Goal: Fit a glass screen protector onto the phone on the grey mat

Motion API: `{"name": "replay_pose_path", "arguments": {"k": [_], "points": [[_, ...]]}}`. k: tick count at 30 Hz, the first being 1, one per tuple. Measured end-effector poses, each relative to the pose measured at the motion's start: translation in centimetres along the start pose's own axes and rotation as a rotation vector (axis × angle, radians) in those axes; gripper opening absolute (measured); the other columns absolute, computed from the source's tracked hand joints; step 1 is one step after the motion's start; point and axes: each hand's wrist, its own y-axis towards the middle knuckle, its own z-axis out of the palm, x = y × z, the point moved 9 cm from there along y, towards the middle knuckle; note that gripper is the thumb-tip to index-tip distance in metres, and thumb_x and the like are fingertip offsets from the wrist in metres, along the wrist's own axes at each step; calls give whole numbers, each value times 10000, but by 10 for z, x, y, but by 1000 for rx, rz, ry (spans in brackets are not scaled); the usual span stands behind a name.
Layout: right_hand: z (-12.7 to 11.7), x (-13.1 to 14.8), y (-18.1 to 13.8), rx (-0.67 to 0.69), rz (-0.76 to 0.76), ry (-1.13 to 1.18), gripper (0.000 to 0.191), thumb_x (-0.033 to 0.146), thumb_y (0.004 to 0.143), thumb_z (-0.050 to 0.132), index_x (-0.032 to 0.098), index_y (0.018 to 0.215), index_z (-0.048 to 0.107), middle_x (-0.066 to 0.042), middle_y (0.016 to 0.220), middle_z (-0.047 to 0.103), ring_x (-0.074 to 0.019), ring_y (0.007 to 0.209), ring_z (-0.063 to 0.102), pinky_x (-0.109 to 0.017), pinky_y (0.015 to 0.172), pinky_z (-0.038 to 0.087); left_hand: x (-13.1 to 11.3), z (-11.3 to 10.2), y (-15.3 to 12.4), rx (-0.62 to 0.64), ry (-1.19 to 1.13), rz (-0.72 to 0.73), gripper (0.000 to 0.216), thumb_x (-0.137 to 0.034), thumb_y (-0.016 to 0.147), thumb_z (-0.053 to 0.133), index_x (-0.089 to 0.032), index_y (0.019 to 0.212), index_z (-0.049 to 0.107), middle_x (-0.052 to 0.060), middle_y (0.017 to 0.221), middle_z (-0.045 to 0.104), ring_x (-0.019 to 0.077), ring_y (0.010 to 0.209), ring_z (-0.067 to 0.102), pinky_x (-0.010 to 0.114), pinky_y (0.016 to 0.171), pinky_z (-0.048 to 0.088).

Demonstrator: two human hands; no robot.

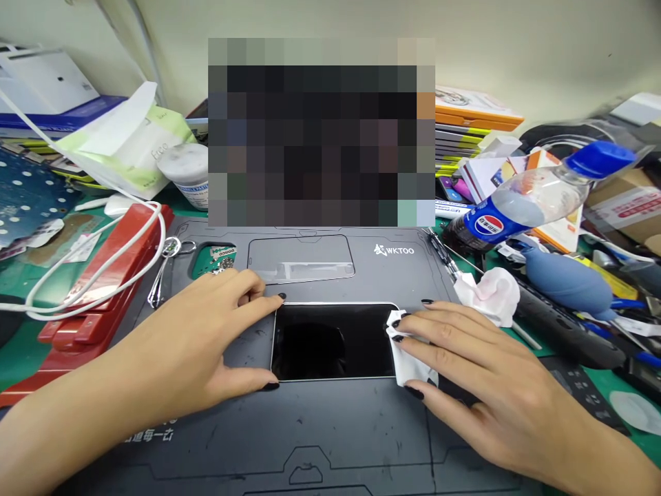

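A black phone [330, 342] lies screen up on the grey work mat [361, 427]. My left hand [196, 337] braces its left end, index finger along the top corner and thumb at the bottom corner, fingers spread. My right hand [465, 358] lies flat over the phone's right end and presses a small white wipe [410, 362] onto the glass with its fingertips.
A crumpled white tissue [490, 293] and a tipped Pepsi bottle [537, 196] lie to the right, with a blue air blower [562, 279] and tools. Left are a red case [103, 275], a white cable [77, 275] and a white jar [189, 172]. Stacked boxes [475, 131] stand behind.
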Motion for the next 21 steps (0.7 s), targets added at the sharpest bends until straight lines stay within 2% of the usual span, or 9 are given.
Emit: {"name": "replay_pose_path", "arguments": {"k": [10, 14, 21], "points": [[0, 5, 1, 5, -30, 78, 100, 143, 936, 670, 162, 1026, 711, -73, 1033, 766, -190, 986, 723, -417, 994, 604, 1, 2, -3, 1, -11, 11, 523, -526, 881, 698, -228, 1302, 609, 103, 1177, 582, 296, 991, 611, 449, 840, 528], [2, 6, 2, -8, -52, 105, 142, 58, 927, 651, 176, 984, 706, -42, 974, 763, -153, 917, 715, -378, 955, 617, 2, 3, -3, 12, -11, -2, 523, -537, 878, 692, -245, 1306, 617, 101, 1173, 599, 298, 1007, 616, 440, 843, 532], [2, 8, 1, 3, -55, 121, 150, 42, 927, 649, 178, 959, 702, -40, 949, 757, -149, 901, 710, -376, 934, 609, 2, 2, -3, 29, -15, -35, 499, -519, 873, 708, -241, 1281, 639, 100, 1176, 605, 285, 1013, 608, 436, 867, 531]]}}
